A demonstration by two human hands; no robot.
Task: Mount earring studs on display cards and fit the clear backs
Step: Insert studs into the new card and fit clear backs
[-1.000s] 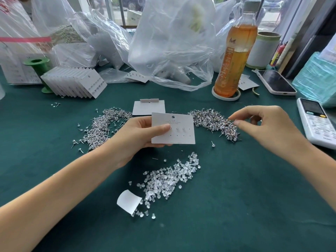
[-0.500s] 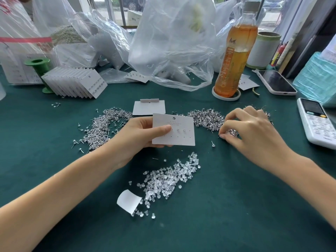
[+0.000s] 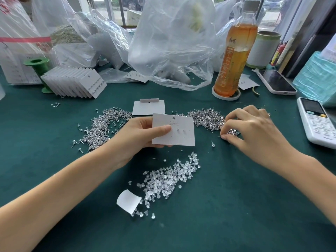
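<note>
At the right stud pile (image 3: pixel 209 118), the right hand (image 3: pixel 254 131), raised a second ago, is now lowered, fingertips pinching among studs. The card (image 3: pixel 173 130) is kept gripped by the left hand (image 3: pixel 141 135); another stud is judged about to be mounted.

A table (image 3: pixel 236 215) under dark green cloth fills the frame. Along the top edge, a window (image 3: pixel 116 10) with metal bars — daylight behind it; upper right, a dark frame (image 3: pixel 309 33).
</note>
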